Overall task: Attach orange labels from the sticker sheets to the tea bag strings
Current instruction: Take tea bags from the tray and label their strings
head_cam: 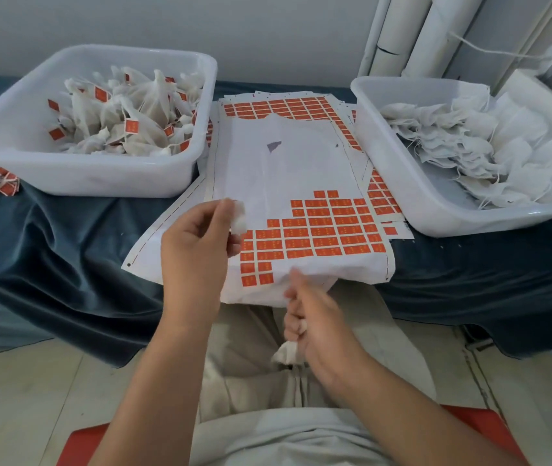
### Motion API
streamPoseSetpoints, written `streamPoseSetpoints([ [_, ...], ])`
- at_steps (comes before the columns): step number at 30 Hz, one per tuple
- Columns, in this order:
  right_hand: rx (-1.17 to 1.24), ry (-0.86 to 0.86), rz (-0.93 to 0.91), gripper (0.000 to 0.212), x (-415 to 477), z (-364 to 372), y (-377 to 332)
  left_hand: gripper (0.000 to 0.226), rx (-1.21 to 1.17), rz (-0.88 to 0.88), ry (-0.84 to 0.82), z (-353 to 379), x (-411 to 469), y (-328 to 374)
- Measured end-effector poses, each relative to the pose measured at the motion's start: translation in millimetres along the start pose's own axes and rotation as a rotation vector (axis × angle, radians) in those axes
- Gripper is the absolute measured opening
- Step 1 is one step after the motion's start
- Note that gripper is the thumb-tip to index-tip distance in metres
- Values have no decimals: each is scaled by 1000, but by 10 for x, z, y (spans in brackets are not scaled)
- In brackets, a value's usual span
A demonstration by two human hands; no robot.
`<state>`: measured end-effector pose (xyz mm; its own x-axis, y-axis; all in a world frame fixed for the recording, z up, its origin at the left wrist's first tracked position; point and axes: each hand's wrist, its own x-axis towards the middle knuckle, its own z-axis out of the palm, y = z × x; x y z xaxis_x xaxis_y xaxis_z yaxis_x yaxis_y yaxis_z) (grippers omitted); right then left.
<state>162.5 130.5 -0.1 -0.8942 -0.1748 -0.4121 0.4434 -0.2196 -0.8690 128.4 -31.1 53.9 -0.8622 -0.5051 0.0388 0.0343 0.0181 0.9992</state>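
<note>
Overhanging the table [66, 250] edge, sticker sheet [284, 156] lies between tubs [100, 178] [452, 220].

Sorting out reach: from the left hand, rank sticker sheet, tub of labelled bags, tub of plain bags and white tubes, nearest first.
From the left hand:
1. sticker sheet, just beside it
2. tub of labelled bags, left
3. tub of plain bags, right
4. white tubes, back wall

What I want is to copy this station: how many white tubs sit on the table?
2. The left tub holds labelled tea bags; the right tub holds unlabelled tea bags. Others may lie out of view.
</note>
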Motion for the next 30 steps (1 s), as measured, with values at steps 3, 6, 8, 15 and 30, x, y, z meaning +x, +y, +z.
streamPoseSetpoints([
  [3, -221, -143, 7, 30, -127, 121, -63, 18, -121, -125, -39, 68, -117, 63],
  [6, -203, -115, -158, 44, -197, 147, -342, 20, -166, -170, -195, 134, -225, 92],
  [8, -244, -25, -270, 37, -214, 112, -502, 20, -168, -180, -295, 199, -287, 96],
  [15, -435, -14, -412, 12, -194, -118, -711, 27, -200, -280, -379, 254, -285, 62],
  [30, -673, -128, -348, 35, -188, -242, -802, 14, -230, -130, -100, 241, -316, 46],
])
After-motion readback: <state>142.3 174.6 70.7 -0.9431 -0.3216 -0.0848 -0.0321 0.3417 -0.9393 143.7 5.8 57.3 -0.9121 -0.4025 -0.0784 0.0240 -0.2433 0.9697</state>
